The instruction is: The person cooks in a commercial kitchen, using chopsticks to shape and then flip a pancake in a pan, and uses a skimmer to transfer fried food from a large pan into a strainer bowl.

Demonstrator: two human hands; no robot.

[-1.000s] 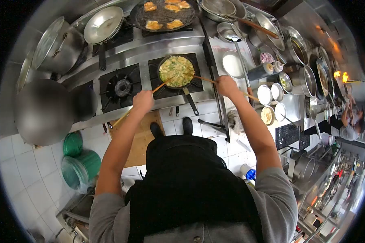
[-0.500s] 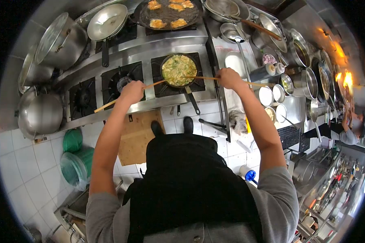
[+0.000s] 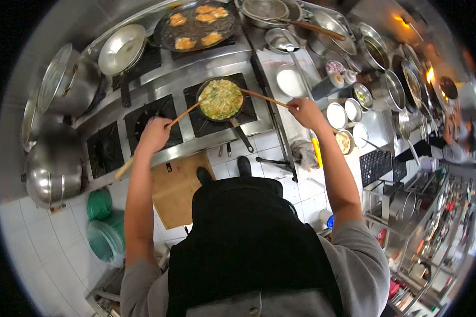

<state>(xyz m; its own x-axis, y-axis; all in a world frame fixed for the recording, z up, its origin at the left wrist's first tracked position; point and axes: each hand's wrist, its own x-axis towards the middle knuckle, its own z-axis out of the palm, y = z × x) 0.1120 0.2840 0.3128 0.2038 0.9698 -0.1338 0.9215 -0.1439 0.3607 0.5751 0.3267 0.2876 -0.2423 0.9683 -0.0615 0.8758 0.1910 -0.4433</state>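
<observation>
A small black frying pan (image 3: 235, 124) sits on a stove burner, its handle pointing toward me. Inside lies a round omelette-like egg mixture (image 3: 220, 100) with green bits. My left hand (image 3: 154, 135) is closed round a long wooden utensil (image 3: 185, 113), its thin end at the pan's left rim and its thicker end behind my wrist. From the other side, my right hand (image 3: 307, 113) grips a second long wooden utensil (image 3: 265, 98), whose tip meets the pan's upper right edge. Neither hand touches the pan itself.
Behind is a large dark griddle pan (image 3: 195, 33) with browned pieces on it. Steel pots (image 3: 63, 87) stand at left. On the right counter are a white bowl (image 3: 291, 80), sauce bottles (image 3: 328, 86) and several containers. Another person (image 3: 457, 145) works far right near flames.
The right utensil's tip has gone from over the egg mixture to the pan's right edge. The left utensil has tilted more steeply. The egg mixture looks rounder. The view has shifted.
</observation>
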